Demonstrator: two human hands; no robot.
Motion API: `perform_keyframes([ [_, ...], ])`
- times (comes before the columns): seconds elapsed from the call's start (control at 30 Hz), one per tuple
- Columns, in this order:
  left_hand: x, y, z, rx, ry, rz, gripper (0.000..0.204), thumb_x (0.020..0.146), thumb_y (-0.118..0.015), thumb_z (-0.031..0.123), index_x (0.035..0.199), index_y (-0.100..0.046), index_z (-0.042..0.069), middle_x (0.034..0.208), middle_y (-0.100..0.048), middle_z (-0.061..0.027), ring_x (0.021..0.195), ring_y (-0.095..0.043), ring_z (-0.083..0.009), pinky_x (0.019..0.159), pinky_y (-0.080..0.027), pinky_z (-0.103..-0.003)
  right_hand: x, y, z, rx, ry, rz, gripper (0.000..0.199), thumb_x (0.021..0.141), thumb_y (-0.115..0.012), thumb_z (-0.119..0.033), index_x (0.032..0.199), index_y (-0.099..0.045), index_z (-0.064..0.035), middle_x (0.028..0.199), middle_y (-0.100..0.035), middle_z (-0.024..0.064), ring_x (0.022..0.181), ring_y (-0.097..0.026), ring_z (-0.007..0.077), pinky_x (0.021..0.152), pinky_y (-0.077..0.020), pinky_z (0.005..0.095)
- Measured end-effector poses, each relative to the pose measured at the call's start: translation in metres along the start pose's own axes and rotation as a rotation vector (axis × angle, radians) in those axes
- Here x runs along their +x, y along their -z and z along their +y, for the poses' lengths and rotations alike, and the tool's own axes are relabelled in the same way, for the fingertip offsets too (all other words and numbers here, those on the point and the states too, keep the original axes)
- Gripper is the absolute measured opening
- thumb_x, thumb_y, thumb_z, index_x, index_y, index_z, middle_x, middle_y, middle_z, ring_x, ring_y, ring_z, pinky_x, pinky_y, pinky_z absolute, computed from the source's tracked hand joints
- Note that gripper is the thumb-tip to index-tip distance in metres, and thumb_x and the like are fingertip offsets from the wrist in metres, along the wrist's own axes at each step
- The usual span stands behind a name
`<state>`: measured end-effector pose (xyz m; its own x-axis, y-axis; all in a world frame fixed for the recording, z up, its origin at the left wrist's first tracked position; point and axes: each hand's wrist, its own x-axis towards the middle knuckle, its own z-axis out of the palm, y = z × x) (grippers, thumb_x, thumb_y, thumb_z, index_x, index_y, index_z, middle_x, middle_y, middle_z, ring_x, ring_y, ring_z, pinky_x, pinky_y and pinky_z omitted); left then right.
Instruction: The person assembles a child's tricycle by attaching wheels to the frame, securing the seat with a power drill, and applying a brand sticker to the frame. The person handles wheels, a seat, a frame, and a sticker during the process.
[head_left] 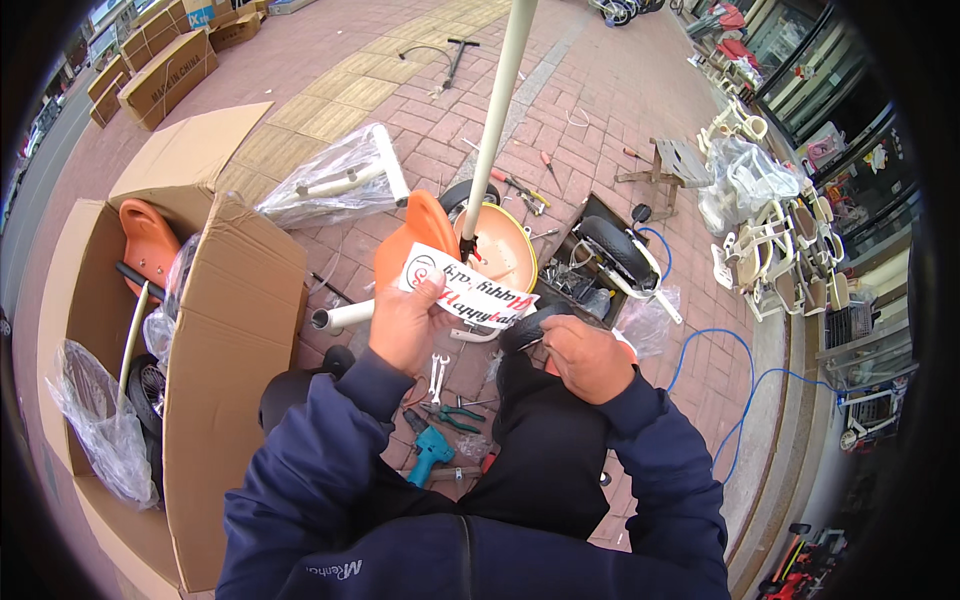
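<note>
My left hand (402, 328) pinches a white sticker sheet (462, 290) with red and black lettering, held up in front of an orange plastic seat (412, 240). To the right of the sheet, my right hand (588, 360) is closed, its fingertips pressed together; whatever they may hold is too small to make out. Beyond the sheet stands a tricycle-like assembly: a round orange tray with a yellow rim (522, 240), a cream pole (502, 90) rising from it, and a black wheel (535, 328) near my right hand. A white tube (345, 316) juts out at the left.
Wrenches (438, 375), green-handled pliers (455, 415) and a teal power drill (430, 455) lie between my legs. An open cardboard box (225, 400) with orange and wheeled parts stands left. A toolbox (590, 300), a wooden stool (675, 165), a blue hose (735, 335) and piled white frames (775, 255) are right.
</note>
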<state>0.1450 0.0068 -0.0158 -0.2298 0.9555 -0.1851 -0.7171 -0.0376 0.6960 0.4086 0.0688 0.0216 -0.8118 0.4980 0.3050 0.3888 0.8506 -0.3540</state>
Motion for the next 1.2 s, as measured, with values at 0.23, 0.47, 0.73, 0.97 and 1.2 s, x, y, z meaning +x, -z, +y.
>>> perform_keyframes([
  [0.23, 0.019, 0.057, 0.101, 0.116, -0.325, 0.431, 0.016, 0.101, -0.05, 0.003, 0.115, -0.056, -0.001, 0.102, -0.069, -0.0097, 0.084, -0.069, -0.0165, 0.075, -0.06, -0.031, 0.065, -0.028, 0.079, 0.118, -0.517, -0.267, 0.035, 0.082, -0.076, -0.022, 0.107, -0.068, 0.0013, 0.1, -0.071, 0.0203, 0.094, -0.07, 0.0348, 0.084, -0.0548, 0.0418],
  [0.47, 0.013, 0.062, 0.103, 0.157, -0.327, 0.423, 0.019, 0.1, -0.05, 0.005, 0.115, -0.058, -0.002, 0.104, -0.069, -0.0094, 0.085, -0.068, -0.0154, 0.075, -0.058, -0.028, 0.155, -0.162, 0.157, 0.656, -0.625, 0.075, 0.074, 0.092, -0.072, -0.032, 0.147, -0.036, 0.0036, 0.138, -0.055, 0.0267, 0.114, -0.065, 0.0317, 0.1, -0.0494, 0.0388],
  [0.73, 0.022, 0.072, 0.117, 0.146, -0.384, 0.485, 0.018, 0.101, -0.051, 0.007, 0.114, -0.059, -0.003, 0.102, -0.068, -0.0101, 0.082, -0.067, -0.0146, 0.073, -0.057, -0.028, 0.201, -0.191, 0.132, 0.852, -0.723, 0.337, 0.049, 0.097, -0.067, -0.043, 0.07, -0.061, -0.0024, 0.061, -0.056, 0.0046, 0.053, -0.052, 0.0153, 0.052, -0.0416, 0.0324],
  [0.97, 0.02, 0.073, 0.121, 0.086, -0.389, 0.481, 0.019, 0.099, -0.052, 0.005, 0.114, -0.058, -0.003, 0.1, -0.068, -0.0096, 0.078, -0.065, -0.0142, 0.071, -0.056, -0.028, 0.272, -0.129, 0.084, 1.021, -0.87, 0.367, 0.048, 0.094, -0.071, -0.041, 0.082, -0.061, 0.0048, 0.062, -0.056, 0.0053, 0.053, -0.053, 0.015, 0.048, -0.0429, 0.0365],
  [1.2, 0.008, 0.085, 0.138, 0.051, -0.404, 0.562, 0.02, 0.098, -0.051, 0.004, 0.115, -0.059, -0.003, 0.102, -0.068, -0.01, 0.08, -0.065, -0.0146, 0.07, -0.056, -0.028, 0.299, -0.136, 0.095, 0.772, -1.0, 0.159, 0.059, 0.094, -0.067, -0.045, 0.098, -0.065, 0.014, 0.088, -0.068, 0.0151, 0.074, -0.063, 0.0224, 0.067, -0.0499, 0.0377],
])
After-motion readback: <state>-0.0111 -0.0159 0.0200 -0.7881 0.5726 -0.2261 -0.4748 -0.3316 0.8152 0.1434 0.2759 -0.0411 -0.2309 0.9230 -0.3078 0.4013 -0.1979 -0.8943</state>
